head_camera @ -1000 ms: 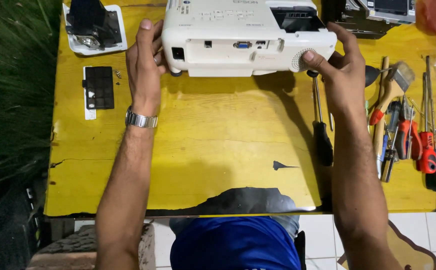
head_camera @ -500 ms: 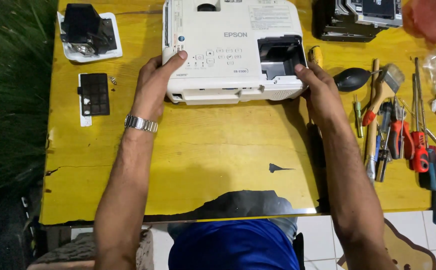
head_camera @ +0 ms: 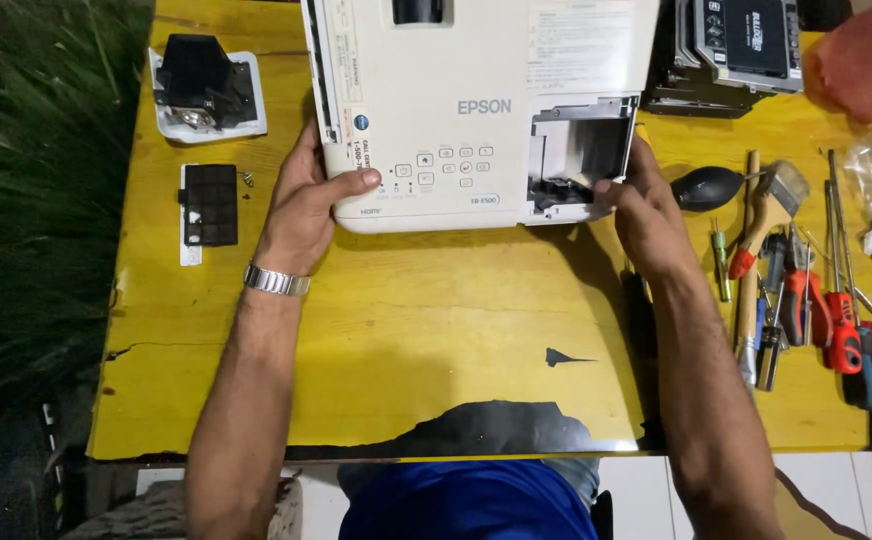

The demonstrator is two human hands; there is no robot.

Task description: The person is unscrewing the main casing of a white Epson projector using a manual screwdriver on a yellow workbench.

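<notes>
Two bare hands are clasped on a white plastic projector (head_camera: 456, 110), which lies flat on the far middle of a worn yellow wooden table (head_camera: 406, 340). The left hand (head_camera: 306, 205) is wrapped round the casing's near left corner, thumb laid on the button panel; a metal link watch (head_camera: 277, 281) is worn at the wrist. The right hand (head_camera: 646, 215) is closed on the rim of an open rectangular compartment (head_camera: 578, 155). Red-handled tools (head_camera: 826, 300) and a bristle brush (head_camera: 771, 205) are ranged rightward. A black ribbed grille (head_camera: 209, 205) lies left, a boxy black module (head_camera: 196, 80) beyond.
</notes>
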